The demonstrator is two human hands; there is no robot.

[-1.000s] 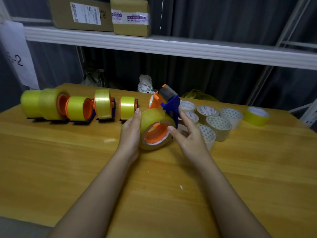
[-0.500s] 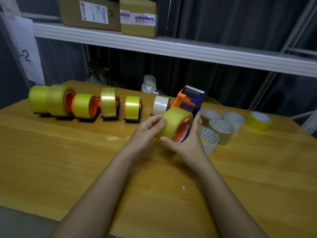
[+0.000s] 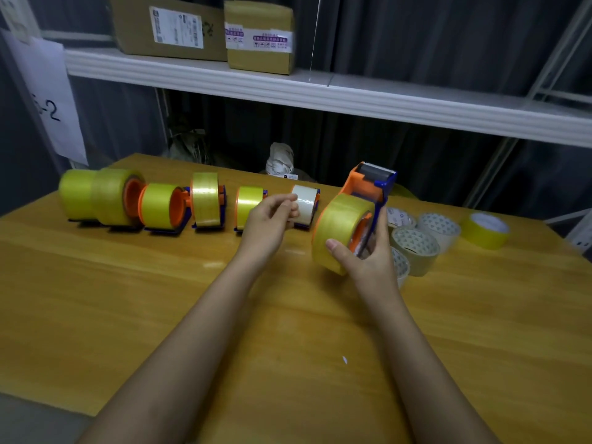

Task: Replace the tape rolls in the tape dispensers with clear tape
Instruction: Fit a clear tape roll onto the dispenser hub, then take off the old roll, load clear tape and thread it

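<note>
Beside my right hand [image 3: 362, 261] gripping the tape dispenser [image 3: 368, 193], left hand [image 3: 269, 225] pinches nothing I can discern; yellowish roll [image 3: 336, 225] may slip off.

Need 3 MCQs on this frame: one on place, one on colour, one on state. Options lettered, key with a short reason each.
1. Where are the cardboard boxes?
A. on the white shelf
B. on the table
C. on the floor

2. What colour is the tape roll on the dispenser held by the right hand?
A. white
B. yellowish
C. black

3. What is the left hand doing?
A. lying flat on the table
B. gripping a box
C. raised above the table, fingers curled

Key: 1 A, the boxes sit on the shelf board. 2 B, the roll looks translucent yellow. 3 C, it is off the wood; whether it pinches anything is unclear.
</note>
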